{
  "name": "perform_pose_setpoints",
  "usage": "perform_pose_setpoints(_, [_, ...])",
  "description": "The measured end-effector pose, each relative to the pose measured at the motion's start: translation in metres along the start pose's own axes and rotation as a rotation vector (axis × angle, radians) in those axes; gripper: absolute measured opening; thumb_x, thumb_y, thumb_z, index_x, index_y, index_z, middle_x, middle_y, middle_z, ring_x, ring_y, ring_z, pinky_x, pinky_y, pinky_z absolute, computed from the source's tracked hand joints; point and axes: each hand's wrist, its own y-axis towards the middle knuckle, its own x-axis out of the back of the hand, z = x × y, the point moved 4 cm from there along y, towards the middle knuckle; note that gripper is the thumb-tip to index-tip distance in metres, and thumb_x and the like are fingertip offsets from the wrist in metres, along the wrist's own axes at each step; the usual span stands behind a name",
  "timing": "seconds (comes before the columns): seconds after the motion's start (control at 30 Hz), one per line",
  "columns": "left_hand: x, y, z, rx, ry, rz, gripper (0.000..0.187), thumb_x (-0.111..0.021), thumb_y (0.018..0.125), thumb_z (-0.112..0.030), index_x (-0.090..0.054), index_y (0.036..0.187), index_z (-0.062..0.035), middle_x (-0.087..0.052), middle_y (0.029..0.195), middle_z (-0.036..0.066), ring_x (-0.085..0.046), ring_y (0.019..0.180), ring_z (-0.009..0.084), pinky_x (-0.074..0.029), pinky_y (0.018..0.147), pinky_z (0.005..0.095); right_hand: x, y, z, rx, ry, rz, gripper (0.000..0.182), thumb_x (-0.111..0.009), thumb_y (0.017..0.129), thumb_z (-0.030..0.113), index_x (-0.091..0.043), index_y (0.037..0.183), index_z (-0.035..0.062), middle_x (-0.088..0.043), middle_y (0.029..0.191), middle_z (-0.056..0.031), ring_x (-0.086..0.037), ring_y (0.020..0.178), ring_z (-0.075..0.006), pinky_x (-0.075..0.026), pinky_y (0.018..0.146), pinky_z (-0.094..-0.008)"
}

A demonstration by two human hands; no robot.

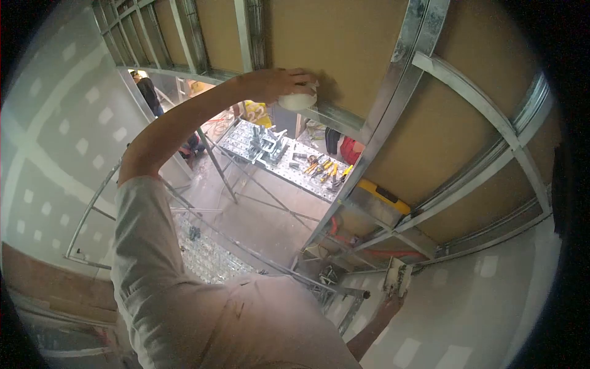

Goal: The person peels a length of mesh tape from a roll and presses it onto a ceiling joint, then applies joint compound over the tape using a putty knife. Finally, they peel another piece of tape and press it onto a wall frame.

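My left arm reaches up and across to the metal framing. My left hand (276, 85) has its fingers curled over a white rounded thing (298, 100), whose exact kind I cannot tell. It overlaps the lower metal track (337, 117) below a brown board panel (335, 49). Low on the right, my right hand (393, 302) grips a wide drywall knife (397, 277), its pale flat blade smeared with dark and light patches. The blade points up, in front of the grey wallboard.
Below, a perforated scaffold platform (246, 136) carries metal clamps (268, 144) and yellow-handled tools (326, 169). Scaffold tubes (221, 166) cross beneath me. A yellow-and-black tool (384, 197) rests by the studs. People stand beyond: one in dark clothes (146, 92), another in red (350, 150).
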Motion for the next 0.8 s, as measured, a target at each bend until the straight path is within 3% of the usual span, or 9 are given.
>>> perform_pose_setpoints(0.03, [0.002, -0.004, 0.002, 0.027, -0.062, 0.017, 0.080, -0.076, 0.073, 0.001, -0.049, 0.144, -0.0216, -0.038, 0.159, 0.005, -0.038, 0.146, 0.0290, -0.054, 0.107, 0.0423, -0.003, -0.002, 0.001, 0.015, 0.019, 0.057, 0.073, -0.070, 0.094, 0.019, -0.035, 0.157, 0.0054, -0.053, 0.146, -0.0169, -0.056, 0.128, -0.0296, -0.047, 0.101, -0.0407])
perform_pose_setpoints(0.13, [-0.014, -0.011, 0.007, 0.008, -0.041, 0.106, 0.084, -0.079, 0.073, -0.003, -0.045, 0.148, -0.0171, -0.036, 0.160, 0.010, -0.039, 0.145, 0.0341, -0.048, 0.115, 0.0468, 0.003, 0.007, -0.016, 0.007, 0.073, 0.075, 0.073, -0.070, 0.094, 0.014, -0.034, 0.157, 0.0048, -0.052, 0.147, -0.0177, -0.056, 0.130, -0.0306, -0.048, 0.102, -0.0418])
perform_pose_setpoints(0.23, [-0.013, -0.013, 0.009, 0.045, -0.122, 0.162, 0.088, -0.082, 0.072, -0.003, -0.043, 0.150, -0.0161, -0.037, 0.159, 0.013, -0.042, 0.144, 0.0346, -0.047, 0.115, 0.0470, -0.008, 0.009, -0.010, -0.018, 0.172, 0.097, 0.073, -0.069, 0.093, 0.008, -0.035, 0.156, 0.0049, -0.052, 0.147, -0.0179, -0.055, 0.130, -0.0310, -0.050, 0.101, -0.0401])
perform_pose_setpoints(0.4, [0.005, -0.026, -0.002, 0.135, -0.325, 0.003, 0.092, -0.087, 0.069, -0.007, -0.042, 0.150, -0.0120, -0.039, 0.158, 0.018, -0.044, 0.142, 0.0375, -0.047, 0.114, 0.0475, -0.008, 0.006, -0.022, -0.054, 0.198, 0.155, 0.074, -0.073, 0.091, 0.004, -0.037, 0.156, 0.0069, -0.053, 0.147, -0.0160, -0.057, 0.128, -0.0305, -0.051, 0.095, -0.0369])
perform_pose_setpoints(0.47, [-0.001, -0.025, 0.001, 0.151, -0.341, -0.058, 0.092, -0.087, 0.070, -0.009, -0.042, 0.150, -0.0105, -0.041, 0.156, 0.020, -0.047, 0.140, 0.0387, -0.047, 0.113, 0.0475, -0.003, 0.006, -0.031, 0.039, -0.234, 0.129, 0.075, -0.076, 0.090, 0.007, -0.038, 0.155, 0.0073, -0.053, 0.146, -0.0137, -0.058, 0.123, -0.0284, -0.046, 0.095, -0.0387])
perform_pose_setpoints(0.53, [-0.006, -0.029, 0.014, 0.611, -0.576, 0.166, 0.085, -0.085, 0.073, -0.012, -0.043, 0.148, -0.0072, -0.052, 0.146, 0.021, -0.054, 0.133, 0.0399, -0.047, 0.112, 0.0477, -0.004, 0.009, -0.040, 0.050, -0.164, 0.114, 0.075, -0.076, 0.090, 0.008, -0.039, 0.155, 0.0076, -0.054, 0.146, -0.0131, -0.058, 0.122, -0.0270, -0.045, 0.094, -0.0389])
perform_pose_setpoints(0.57, [-0.009, -0.031, 0.020, 0.611, -0.576, 0.165, 0.085, -0.085, 0.073, -0.012, -0.043, 0.148, -0.0072, -0.052, 0.146, 0.021, -0.054, 0.133, 0.0399, -0.047, 0.112, 0.0477, -0.003, 0.011, -0.042, 0.060, -0.094, 0.101, 0.074, -0.077, 0.090, 0.009, -0.039, 0.154, 0.0078, -0.054, 0.145, -0.0125, -0.057, 0.120, -0.0257, -0.043, 0.094, -0.0390])
perform_pose_setpoints(0.63, [-0.009, -0.034, 0.041, 0.425, -0.486, -0.075, 0.080, -0.081, 0.077, -0.013, -0.044, 0.148, -0.0055, -0.060, 0.137, 0.022, -0.060, 0.127, 0.0399, -0.047, 0.112, 0.0475, 0.000, 0.010, -0.043, 0.034, -0.053, 0.103, 0.074, -0.077, 0.090, 0.009, -0.039, 0.154, 0.0080, -0.053, 0.146, -0.0125, -0.056, 0.122, -0.0255, -0.042, 0.095, -0.0386])
perform_pose_setpoints(0.8, [0.019, -0.023, 0.065, 0.385, -0.626, -0.012, 0.085, -0.080, 0.076, -0.013, -0.041, 0.152, -0.0057, -0.054, 0.147, 0.021, -0.054, 0.134, 0.0371, -0.045, 0.115, 0.0451, -0.019, -0.005, -0.020, -0.110, 0.188, -0.021, 0.075, -0.077, 0.090, 0.009, -0.038, 0.155, 0.0079, -0.053, 0.146, -0.0135, -0.054, 0.126, -0.0272, -0.043, 0.097, -0.0394])
